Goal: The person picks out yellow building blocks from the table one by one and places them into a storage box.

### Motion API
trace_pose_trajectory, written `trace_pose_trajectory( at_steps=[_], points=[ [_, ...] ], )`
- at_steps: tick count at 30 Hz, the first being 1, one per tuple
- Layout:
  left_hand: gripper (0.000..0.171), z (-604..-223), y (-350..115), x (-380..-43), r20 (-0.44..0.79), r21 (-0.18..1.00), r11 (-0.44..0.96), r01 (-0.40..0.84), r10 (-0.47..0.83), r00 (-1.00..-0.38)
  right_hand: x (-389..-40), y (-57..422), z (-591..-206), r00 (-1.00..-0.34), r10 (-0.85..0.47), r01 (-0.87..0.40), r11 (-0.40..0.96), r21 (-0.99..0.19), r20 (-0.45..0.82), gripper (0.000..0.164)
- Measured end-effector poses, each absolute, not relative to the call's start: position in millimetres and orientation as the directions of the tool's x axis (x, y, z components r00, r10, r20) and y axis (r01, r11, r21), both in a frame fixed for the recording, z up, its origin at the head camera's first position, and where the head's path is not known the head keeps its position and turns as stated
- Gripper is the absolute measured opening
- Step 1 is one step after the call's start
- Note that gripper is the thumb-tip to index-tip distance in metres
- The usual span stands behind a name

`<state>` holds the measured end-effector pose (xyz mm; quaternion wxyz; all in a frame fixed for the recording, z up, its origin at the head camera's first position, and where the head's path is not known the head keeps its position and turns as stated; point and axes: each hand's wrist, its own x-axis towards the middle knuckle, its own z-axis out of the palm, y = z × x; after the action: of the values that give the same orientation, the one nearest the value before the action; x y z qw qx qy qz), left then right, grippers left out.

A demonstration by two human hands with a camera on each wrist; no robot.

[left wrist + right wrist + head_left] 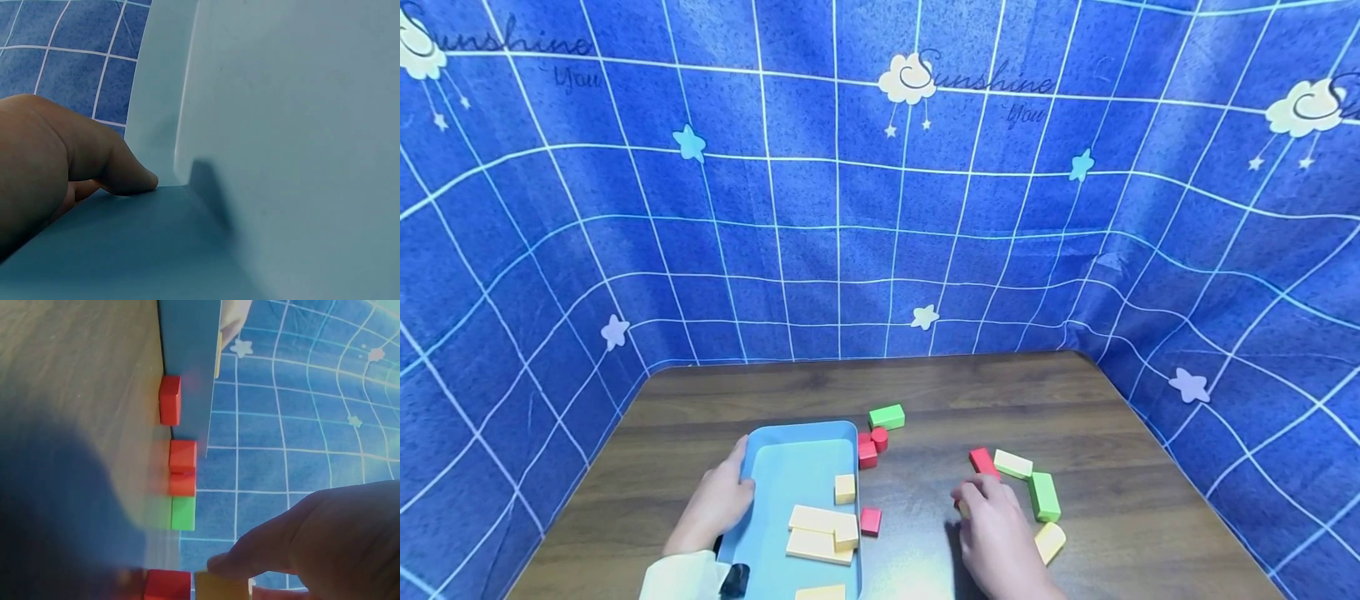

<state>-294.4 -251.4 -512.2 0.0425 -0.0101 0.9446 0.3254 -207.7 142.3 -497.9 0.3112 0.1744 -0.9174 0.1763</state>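
Note:
My left hand [718, 500] grips the left wall of a blue tray [805, 431], its thumb over the rim; the left wrist view shows a digit [134, 172] bent at the tray wall [159, 94]. Inside the tray lie several pale wooden blocks [816, 547], flat pieces and small cubes. Over the table to the right, my right hand [996, 533] pinches a yellow block [222, 587], the thumb pressed on its face. A red block [167, 585] is right beside the yellow one. My fingers hide most of both in the head view.
By the tray's right wall are red blocks [871, 522] and a green block [887, 417]. Around my right hand lie a red block [983, 462], a pale block [1013, 464], a green block [1044, 497] and a yellow cylinder [1050, 543]. A blue curtain [865, 250] borders the wooden table [760, 392].

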Motion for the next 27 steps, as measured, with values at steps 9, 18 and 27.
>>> trace_pose_trajectory(
  at_steps=[9, 18, 27],
  points=[
    [0.069, -512, -252, -295, -0.073, 0.599, 0.8, -0.04, 0.004, -0.997, -210, 127, -486, -0.789, -0.184, -0.401, 0.876, -0.266, 0.586, 0.038],
    [0.068, -514, -252, -296, -0.073, 0.605, 0.795, -0.037, 0.009, -0.997, -210, 117, -478, -0.778, -0.195, -0.44, 0.848, -0.297, 0.597, 0.034],
    [0.067, -513, -251, -293, -0.059, 0.623, 0.782, -0.029, 0.01, -0.998, -211, 105, -468, -0.79, -0.203, -0.436, 0.849, -0.297, 0.579, 0.032]
  ],
)
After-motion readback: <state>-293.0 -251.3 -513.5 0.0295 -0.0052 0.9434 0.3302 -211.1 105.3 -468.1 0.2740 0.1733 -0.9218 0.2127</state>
